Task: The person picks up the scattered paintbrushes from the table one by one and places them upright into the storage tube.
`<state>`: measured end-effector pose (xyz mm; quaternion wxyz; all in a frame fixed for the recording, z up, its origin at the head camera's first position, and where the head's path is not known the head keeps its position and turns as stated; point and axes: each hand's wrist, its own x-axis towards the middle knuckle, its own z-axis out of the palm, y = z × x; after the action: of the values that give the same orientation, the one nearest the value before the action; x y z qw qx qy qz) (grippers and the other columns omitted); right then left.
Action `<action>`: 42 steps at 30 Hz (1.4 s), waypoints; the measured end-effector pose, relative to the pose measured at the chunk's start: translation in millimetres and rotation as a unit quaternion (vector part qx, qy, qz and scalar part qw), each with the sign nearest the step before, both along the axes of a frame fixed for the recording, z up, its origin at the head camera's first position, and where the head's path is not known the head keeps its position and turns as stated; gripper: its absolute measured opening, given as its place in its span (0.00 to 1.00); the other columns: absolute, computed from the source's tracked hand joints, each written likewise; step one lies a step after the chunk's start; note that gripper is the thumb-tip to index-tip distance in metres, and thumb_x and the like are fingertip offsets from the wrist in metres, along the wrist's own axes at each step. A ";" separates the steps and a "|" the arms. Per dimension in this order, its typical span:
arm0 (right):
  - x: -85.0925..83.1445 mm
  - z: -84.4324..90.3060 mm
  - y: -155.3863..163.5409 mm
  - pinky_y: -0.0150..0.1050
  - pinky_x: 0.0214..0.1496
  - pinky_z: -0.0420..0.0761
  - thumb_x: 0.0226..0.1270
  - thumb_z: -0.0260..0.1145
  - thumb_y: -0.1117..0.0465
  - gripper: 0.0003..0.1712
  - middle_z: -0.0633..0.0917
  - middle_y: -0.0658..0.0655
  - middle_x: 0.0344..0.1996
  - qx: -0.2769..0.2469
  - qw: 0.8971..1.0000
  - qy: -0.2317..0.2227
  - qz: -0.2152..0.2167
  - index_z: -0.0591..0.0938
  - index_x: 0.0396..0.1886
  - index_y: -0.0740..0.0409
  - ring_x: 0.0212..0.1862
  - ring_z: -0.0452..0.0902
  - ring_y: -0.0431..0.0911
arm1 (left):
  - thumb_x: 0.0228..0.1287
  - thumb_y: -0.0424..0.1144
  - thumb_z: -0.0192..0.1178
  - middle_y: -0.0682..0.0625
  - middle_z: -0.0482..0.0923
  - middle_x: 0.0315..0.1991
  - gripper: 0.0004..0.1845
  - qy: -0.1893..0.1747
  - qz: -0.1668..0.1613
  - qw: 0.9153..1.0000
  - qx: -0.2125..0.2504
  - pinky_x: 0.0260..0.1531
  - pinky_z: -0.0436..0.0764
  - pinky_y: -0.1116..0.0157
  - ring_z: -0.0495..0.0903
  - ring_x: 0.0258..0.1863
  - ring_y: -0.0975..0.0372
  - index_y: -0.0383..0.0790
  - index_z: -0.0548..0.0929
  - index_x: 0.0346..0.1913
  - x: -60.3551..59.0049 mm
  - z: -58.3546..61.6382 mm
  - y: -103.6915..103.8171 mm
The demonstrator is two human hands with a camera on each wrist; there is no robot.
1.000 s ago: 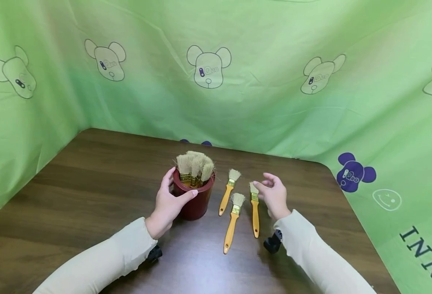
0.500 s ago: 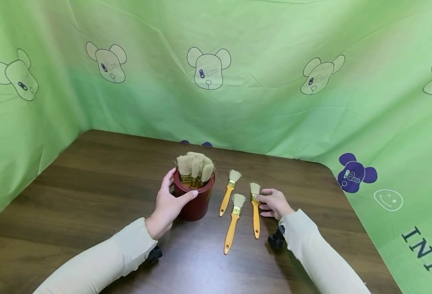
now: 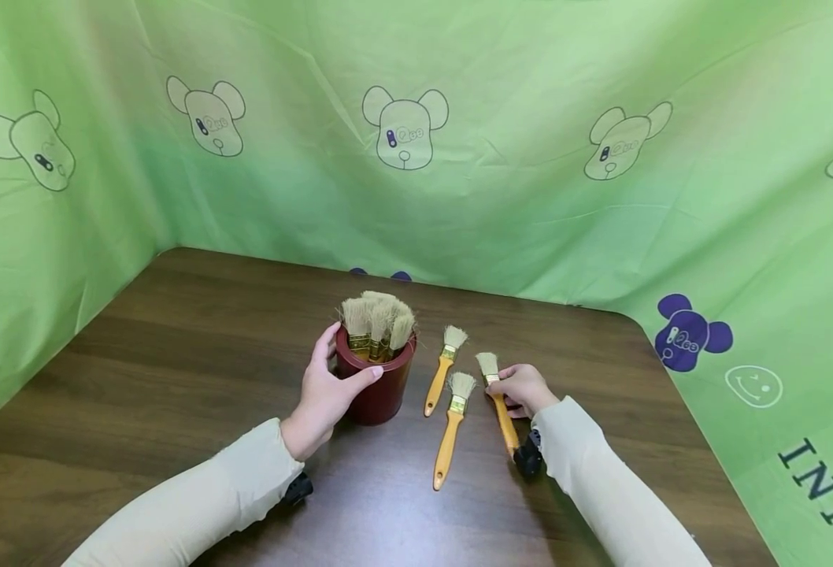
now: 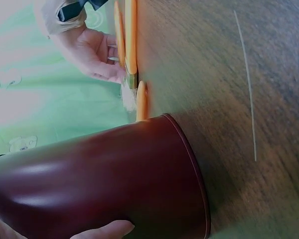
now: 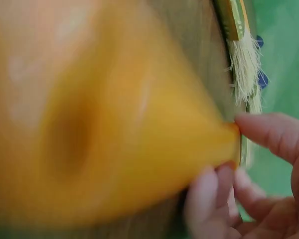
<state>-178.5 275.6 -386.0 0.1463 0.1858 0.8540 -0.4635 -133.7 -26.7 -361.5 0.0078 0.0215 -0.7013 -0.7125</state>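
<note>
A dark red cup (image 3: 376,386) stands on the brown table (image 3: 175,370) with several paint brushes (image 3: 377,321) upright in it, bristles up. My left hand (image 3: 327,391) grips the cup's side; the cup wall (image 4: 104,179) fills the left wrist view. Three orange-handled brushes lie right of the cup. My right hand (image 3: 523,387) pinches the rightmost brush (image 3: 499,402) near its metal band, its handle angled toward my wrist. In the right wrist view that orange handle (image 5: 104,134) looms blurred against my fingertips (image 5: 259,130). The other two brushes (image 3: 439,374) (image 3: 450,429) lie untouched.
Green cloth with bear prints (image 3: 416,134) walls the table at the back, left and right. The table's rounded right corner (image 3: 629,323) lies just beyond my right hand. Black wrist-camera mounts (image 3: 527,461) sit under both sleeves.
My right hand came down from hovering onto the rightmost brush and closed on it. That brush has turned, its handle swinging right toward my wrist. The left hand and cup stayed put.
</note>
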 end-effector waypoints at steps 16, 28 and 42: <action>-0.3 9.3 29.4 0.36 0.39 0.72 0.42 0.72 0.74 0.24 0.82 0.56 0.30 0.062 0.959 0.085 0.262 0.81 0.45 0.74 0.33 0.70 0.43 | 0.51 0.33 0.69 0.41 0.63 0.65 0.46 0.006 0.013 1.000 -0.005 0.57 0.70 0.49 0.66 0.61 0.48 0.44 0.57 0.72 3.4 1.3 -3.7; 4.3 2.8 42.9 0.42 0.39 0.72 0.44 0.75 0.64 0.25 0.75 0.54 0.31 0.215 0.894 0.175 0.351 0.81 0.45 0.65 0.36 0.70 0.46 | 0.50 0.32 0.70 0.42 0.63 0.65 0.47 0.006 0.007 1.000 -0.004 0.57 0.69 0.50 0.66 0.62 0.49 0.44 0.57 0.72 0.3 0.5 -0.8; -1.7 8.8 29.6 0.35 0.27 0.71 0.42 0.70 0.71 0.16 0.74 0.50 0.20 0.212 0.906 0.113 0.348 0.81 0.36 0.67 0.22 0.67 0.40 | 0.51 0.33 0.70 0.40 0.63 0.65 0.46 0.006 0.006 1.000 -0.011 0.58 0.69 0.49 0.65 0.62 0.48 0.43 0.57 0.72 0.2 -1.1 2.2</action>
<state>-180.2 305.2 -377.2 0.1579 -0.1500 0.9534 -0.2090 -133.5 -24.5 -362.6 0.0162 0.0218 -0.7087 -0.7049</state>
